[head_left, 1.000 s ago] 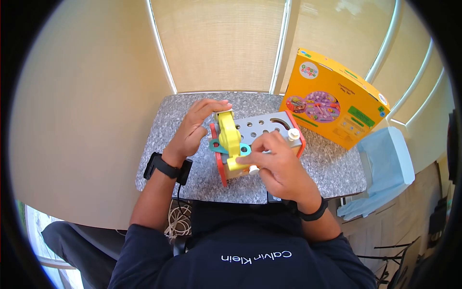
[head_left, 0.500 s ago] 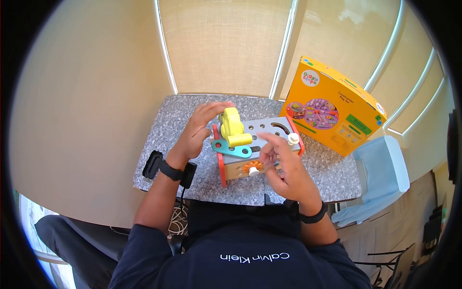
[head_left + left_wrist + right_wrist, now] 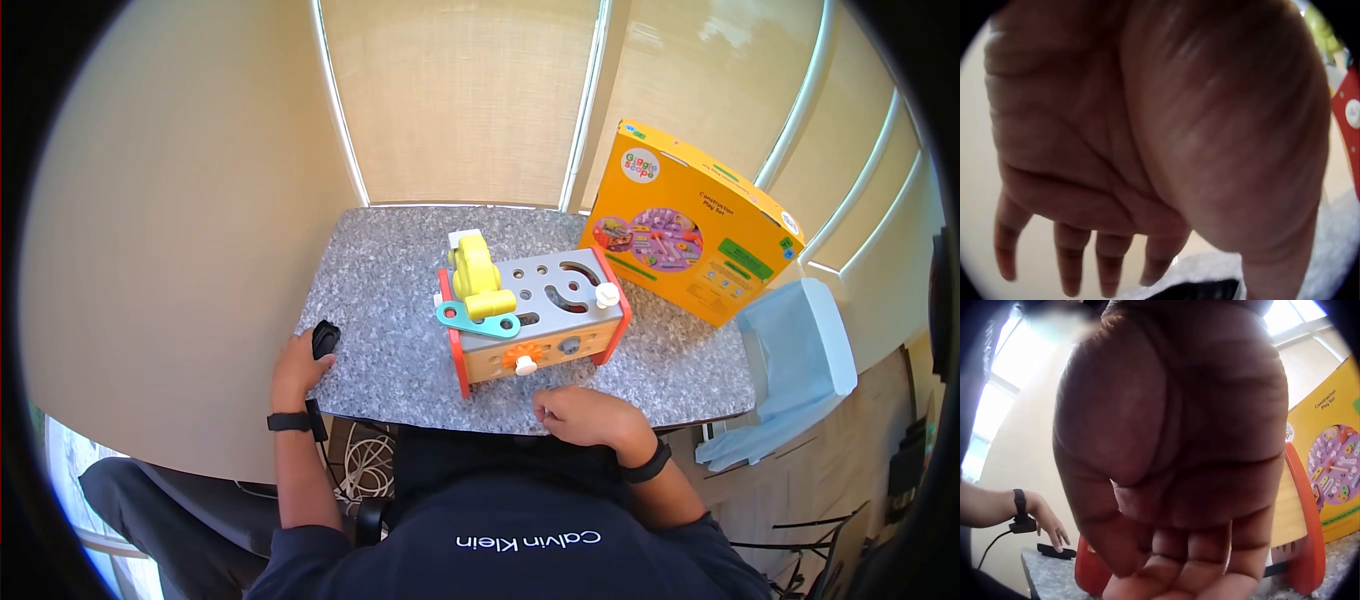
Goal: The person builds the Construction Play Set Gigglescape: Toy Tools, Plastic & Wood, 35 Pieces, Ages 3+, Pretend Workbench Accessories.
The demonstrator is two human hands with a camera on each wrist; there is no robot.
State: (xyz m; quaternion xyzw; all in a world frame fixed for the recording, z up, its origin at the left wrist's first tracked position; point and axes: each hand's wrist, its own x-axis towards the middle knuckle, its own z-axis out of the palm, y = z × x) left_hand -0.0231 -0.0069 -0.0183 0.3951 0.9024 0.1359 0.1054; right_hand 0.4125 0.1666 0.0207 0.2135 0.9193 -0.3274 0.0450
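At the table's left edge my left hand (image 3: 297,370) reaches down to a small black object (image 3: 325,340), fingers long and spread in the left wrist view. My right hand (image 3: 585,415) lies by the front edge, fingers loosely curled with nothing in them. Between the hands stands a toy workbench (image 3: 540,345) with a grey top and red end panels. A yellow toy piece (image 3: 474,270) sits on its left end, over a teal strip (image 3: 478,320) with holes. The front carries an orange gear (image 3: 520,352) with a white knob (image 3: 526,367); another white knob (image 3: 607,294) stands at the top right.
A yellow toy box (image 3: 695,220) stands upright at the back right of the speckled grey table (image 3: 390,260). Beyond the right edge is a chair with a light blue cover (image 3: 800,360). Coiled white cable (image 3: 368,465) hangs below the front edge.
Both hands have left the toy workbench. The left went down and left to the black object, the right down to the front edge. The yellow piece's front part has swung rightward.
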